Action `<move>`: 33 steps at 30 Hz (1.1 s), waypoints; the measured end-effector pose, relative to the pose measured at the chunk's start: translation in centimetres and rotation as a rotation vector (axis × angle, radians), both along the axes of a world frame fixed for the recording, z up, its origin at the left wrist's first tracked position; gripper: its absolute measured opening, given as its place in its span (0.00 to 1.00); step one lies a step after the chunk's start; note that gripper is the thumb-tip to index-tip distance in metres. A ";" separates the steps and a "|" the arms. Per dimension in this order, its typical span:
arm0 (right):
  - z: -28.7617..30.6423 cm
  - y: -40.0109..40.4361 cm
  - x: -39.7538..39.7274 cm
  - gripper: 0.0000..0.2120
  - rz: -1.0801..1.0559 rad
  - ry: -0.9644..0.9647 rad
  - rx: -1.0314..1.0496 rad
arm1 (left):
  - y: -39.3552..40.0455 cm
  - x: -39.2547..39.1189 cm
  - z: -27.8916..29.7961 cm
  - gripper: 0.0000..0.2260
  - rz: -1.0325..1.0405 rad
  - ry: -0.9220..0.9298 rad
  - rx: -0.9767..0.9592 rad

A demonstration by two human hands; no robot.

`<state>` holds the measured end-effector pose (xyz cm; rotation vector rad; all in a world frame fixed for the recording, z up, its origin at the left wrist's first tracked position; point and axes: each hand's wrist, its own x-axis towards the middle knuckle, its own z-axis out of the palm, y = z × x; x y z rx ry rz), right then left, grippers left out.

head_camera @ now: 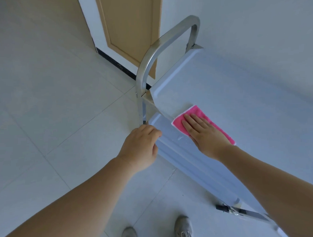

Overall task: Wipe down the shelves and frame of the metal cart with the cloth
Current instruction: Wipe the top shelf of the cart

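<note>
Where cart [231, 91] stands, pale floor tiles [54, 104].

The right hand [204, 132] lies flat over the pink cloth [198, 115], hiding the cloth's middle; only its edges show at 11 and 4 o'clock of the hand. The left hand [140, 145] curls at the corner of the lower shelf [172, 148], its fingertips out of sight, so whether it grips the shelf edge or the frame post cannot be told. The top shelf [240, 90] runs off the frame at 3 o'clock and covers most of the lower shelf. Both forearms and the shoes [182, 229] are cut off at 6 o'clock. The door [129, 27] is cropped at 12 o'clock.
</note>
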<state>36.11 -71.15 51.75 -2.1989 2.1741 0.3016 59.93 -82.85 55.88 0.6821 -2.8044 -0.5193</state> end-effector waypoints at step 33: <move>-1.1 5.1 -0.7 0.30 0.268 0.589 0.040 | 15.4 2.7 -8.7 0.13 0.095 -0.014 0.077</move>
